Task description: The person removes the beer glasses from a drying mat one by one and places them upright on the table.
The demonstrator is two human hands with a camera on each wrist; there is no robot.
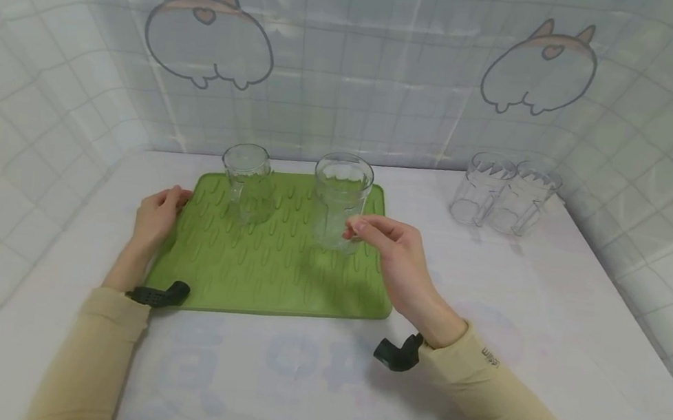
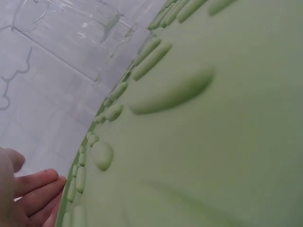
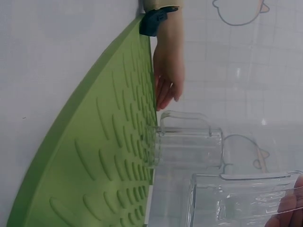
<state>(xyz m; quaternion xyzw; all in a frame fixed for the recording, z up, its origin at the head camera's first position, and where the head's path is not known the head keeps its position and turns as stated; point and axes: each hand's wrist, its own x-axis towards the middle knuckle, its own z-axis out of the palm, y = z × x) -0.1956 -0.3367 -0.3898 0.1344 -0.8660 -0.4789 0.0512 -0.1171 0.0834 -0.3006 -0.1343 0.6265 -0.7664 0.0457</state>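
Thumb and fingers of my right hand [image 1: 401, 266] pinch the right side of a clear glass mug [image 1: 332, 202], at its handle. That mug is upright over the right half of a green ridged mat [image 1: 229, 274]. Its base appears slightly above the mat in the right wrist view, where the fingers [image 3: 289, 208] show through the glass. My left hand [image 1: 153, 217] rests at the mat's left edge, and the left wrist view has its fingers [image 2: 40, 191] fairly straight against that edge. A second glass mug [image 1: 249, 190] stands upright on the mat's back left, its handle facing left.
Two more clear glass mugs, one on the left [image 1: 474, 191] and one on the right [image 1: 521, 202], stand close together at the table's back right. The white-covered table [image 1: 291, 385] is bounded by tile-patterned walls [image 1: 377, 69] at the back and sides.
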